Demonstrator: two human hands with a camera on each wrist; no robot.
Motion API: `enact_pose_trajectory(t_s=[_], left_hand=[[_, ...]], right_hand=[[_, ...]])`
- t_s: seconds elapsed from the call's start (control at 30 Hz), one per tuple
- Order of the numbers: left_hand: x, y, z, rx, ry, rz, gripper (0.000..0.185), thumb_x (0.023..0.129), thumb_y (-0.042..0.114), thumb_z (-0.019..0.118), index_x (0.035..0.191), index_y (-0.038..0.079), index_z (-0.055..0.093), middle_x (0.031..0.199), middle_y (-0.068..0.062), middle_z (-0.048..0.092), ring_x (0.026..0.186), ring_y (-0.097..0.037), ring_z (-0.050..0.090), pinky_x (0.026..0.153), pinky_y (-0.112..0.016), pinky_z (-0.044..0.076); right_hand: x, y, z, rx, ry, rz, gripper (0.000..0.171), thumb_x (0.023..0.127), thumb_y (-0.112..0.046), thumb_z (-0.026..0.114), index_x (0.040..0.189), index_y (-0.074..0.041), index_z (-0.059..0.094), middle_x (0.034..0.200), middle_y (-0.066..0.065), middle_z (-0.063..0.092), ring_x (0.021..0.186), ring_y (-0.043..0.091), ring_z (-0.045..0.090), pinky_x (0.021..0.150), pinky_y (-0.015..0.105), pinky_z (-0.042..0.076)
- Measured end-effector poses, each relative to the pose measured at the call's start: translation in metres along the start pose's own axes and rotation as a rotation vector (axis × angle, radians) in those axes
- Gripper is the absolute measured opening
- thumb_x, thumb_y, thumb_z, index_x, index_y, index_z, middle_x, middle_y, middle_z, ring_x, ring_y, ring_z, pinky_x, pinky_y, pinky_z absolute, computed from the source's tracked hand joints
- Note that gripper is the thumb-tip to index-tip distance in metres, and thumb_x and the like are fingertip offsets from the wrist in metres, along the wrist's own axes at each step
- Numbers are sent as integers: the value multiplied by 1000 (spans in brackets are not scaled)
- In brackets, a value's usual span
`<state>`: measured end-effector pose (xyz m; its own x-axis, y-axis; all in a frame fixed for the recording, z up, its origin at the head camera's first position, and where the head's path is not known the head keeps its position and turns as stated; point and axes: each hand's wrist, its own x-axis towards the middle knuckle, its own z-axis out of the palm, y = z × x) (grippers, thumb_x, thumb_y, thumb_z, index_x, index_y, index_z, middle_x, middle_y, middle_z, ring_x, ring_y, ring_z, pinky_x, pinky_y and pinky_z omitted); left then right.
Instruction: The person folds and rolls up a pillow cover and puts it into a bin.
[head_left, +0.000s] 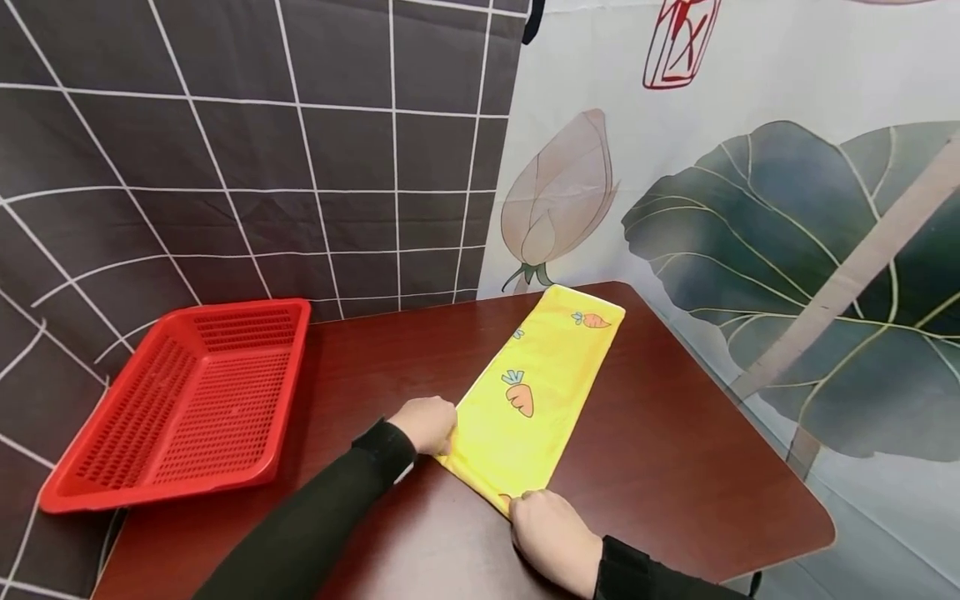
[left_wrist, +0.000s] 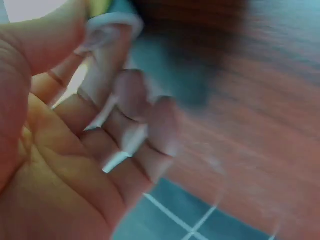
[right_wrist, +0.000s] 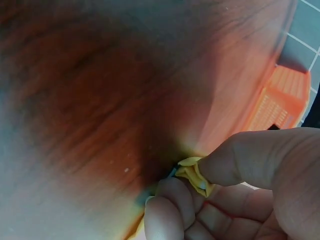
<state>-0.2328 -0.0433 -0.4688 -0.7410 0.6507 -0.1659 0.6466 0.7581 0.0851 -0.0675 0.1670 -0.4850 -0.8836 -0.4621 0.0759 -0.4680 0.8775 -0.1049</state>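
Observation:
A long folded yellow cloth [head_left: 551, 392] printed with carrots lies slantwise on the dark red-brown table [head_left: 675, 467]. At its near left corner my left hand [head_left: 427, 425] pinches the edge; in the left wrist view the thumb and index finger meet at a bit of yellow, the other fingers loosely bent. My right hand [head_left: 553, 533] grips the near right corner. Close up in the right wrist view, a bunched yellow fold of the cloth [right_wrist: 192, 172] is held between thumb and fingers. The cloth's far end reaches toward the table's back edge.
A red plastic basket [head_left: 232, 400] with perforated walls stands at the table's left. Behind it hangs a dark grey cloth with a white grid [head_left: 337, 150]. A pale curtain with lotus prints [head_left: 570, 75] hangs along the back right, beyond the table's rounded corner.

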Motion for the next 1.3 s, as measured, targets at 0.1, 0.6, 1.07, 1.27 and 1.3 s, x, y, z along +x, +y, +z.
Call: enact_pose_trajectory(t_s=[0.1,0.6,1.07,1.27,1.3], left_hand=[[19,-13,28,45,6,-56,33,75,22,86,64,20,56,66,3,57,63,-18,53,58,-38,50],[26,-16,33,-24,48,-169,35,66,26,99,82,15,70,79,-2,71,71,-24,65,64,-48,58],[-2,5,1,-46,49,-218,34,76,30,97,80,15,67,76,0,67,74,-21,66,73,-42,60],[-7,4,9,43,127,-146,33,74,30,96,76,18,66,73,2,67,74,-22,67,69,-40,57],[-8,4,11,84,147,-112,29,75,29,94,77,18,67,75,2,68,75,-22,67,69,-39,56]], right_hand=[[2,-3,0,-23,16,-5,27,99,-13,69,73,-12,69,58,-1,50,52,13,52,51,26,43],[12,25,1,269,-121,-24,39,93,-15,76,61,-19,55,56,-12,43,53,4,37,53,22,36],[34,66,-18,788,-559,283,32,95,-18,78,65,-6,74,54,-4,65,44,3,59,45,21,50],[36,65,-16,518,-463,157,38,89,-25,84,59,-17,62,50,-12,55,45,2,50,48,24,42],[36,63,-16,462,-414,128,37,87,-24,85,61,-19,60,52,-13,53,47,3,48,50,26,41]])
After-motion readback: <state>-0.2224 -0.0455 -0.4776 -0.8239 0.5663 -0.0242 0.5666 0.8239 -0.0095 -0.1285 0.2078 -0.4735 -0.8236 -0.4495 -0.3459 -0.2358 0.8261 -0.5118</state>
